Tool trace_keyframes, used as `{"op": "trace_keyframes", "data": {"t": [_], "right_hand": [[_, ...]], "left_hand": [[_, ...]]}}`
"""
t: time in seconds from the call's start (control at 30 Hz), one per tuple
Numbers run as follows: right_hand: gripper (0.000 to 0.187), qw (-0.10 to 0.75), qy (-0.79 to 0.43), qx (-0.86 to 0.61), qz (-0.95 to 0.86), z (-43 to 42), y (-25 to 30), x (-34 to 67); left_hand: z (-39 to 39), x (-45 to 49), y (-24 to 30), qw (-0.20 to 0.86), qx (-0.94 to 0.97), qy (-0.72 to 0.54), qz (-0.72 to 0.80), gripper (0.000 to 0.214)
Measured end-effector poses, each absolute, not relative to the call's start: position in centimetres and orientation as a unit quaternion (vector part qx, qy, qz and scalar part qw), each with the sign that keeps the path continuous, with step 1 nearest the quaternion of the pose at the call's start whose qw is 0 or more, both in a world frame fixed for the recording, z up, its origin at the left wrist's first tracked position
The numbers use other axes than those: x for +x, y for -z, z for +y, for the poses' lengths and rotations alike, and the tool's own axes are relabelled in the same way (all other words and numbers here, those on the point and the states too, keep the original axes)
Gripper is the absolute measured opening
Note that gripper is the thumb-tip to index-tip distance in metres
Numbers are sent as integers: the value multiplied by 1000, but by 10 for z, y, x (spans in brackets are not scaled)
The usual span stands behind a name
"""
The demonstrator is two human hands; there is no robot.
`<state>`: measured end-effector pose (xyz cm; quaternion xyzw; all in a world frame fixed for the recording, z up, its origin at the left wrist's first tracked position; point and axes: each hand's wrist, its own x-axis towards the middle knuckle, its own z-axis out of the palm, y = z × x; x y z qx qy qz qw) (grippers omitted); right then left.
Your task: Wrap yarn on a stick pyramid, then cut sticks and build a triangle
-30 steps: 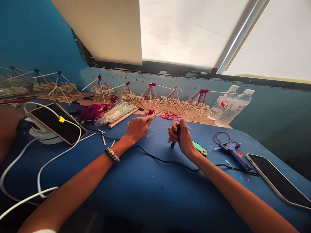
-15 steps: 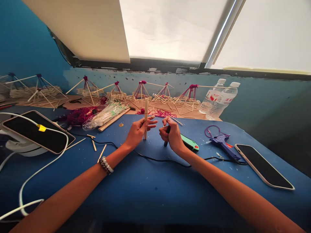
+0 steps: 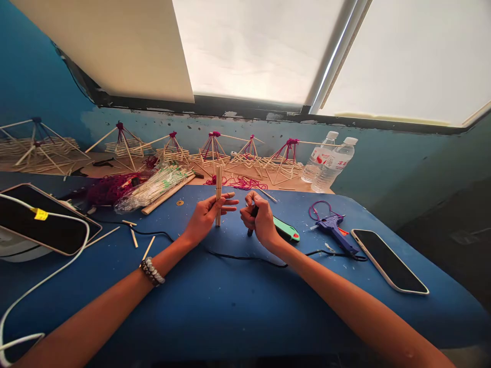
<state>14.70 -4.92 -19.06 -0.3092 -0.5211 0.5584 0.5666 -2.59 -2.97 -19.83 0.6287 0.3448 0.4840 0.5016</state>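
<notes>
The left hand [image 3: 205, 217] has its fingers spread and its palm and thumb against an upright bundle of thin pale wooden sticks [image 3: 218, 197], pressed together; whether the bundle's lower end touches the table cannot be told. The right hand [image 3: 259, 217] is curled into a fist around a slim black marker-like tool [image 3: 250, 225], its tip pointing down. Only a narrow gap separates the hands.

The mint-green plastic tool [image 3: 286, 229] lies just beside the right hand. Further right are a blue glue gun [image 3: 332, 230] and a black-screened phone [image 3: 389, 260]. A thin black cable [image 3: 238, 258] crosses the blue table [image 3: 230, 312], whose near part lies bare between and below the forearms, leaving the widest room there. Loose wooden sticks [image 3: 134, 237] lie left of the left hand.

The far edge is crowded: a bag of sticks [image 3: 153, 189], magenta yarn [image 3: 113, 189], 5 stick pyramids [image 3: 249, 153] in a row and 2 clear water bottles [image 3: 328, 166].

Compared with 1.0 s ago, the slanted stick has given way to the upright bundle, and the whole scene sits further left in view.
</notes>
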Motion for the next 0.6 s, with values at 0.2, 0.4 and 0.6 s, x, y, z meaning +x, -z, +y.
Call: {"op": "trace_keyframes", "data": {"t": [0.2, 0.4, 0.6], "right_hand": [[25, 585, -555, -260, -532, -52, 187, 155], [50, 589, -575, -253, -509, -52, 188, 155], [50, 577, -589, -259, -503, -48, 196, 151]], "left_hand": [[-33, -25, 197, 490, 640, -478, 349, 64], [-35, -24, 200, 490, 654, -464, 343, 59], [-35, -24, 198, 492, 661, -444, 352, 55]]}}
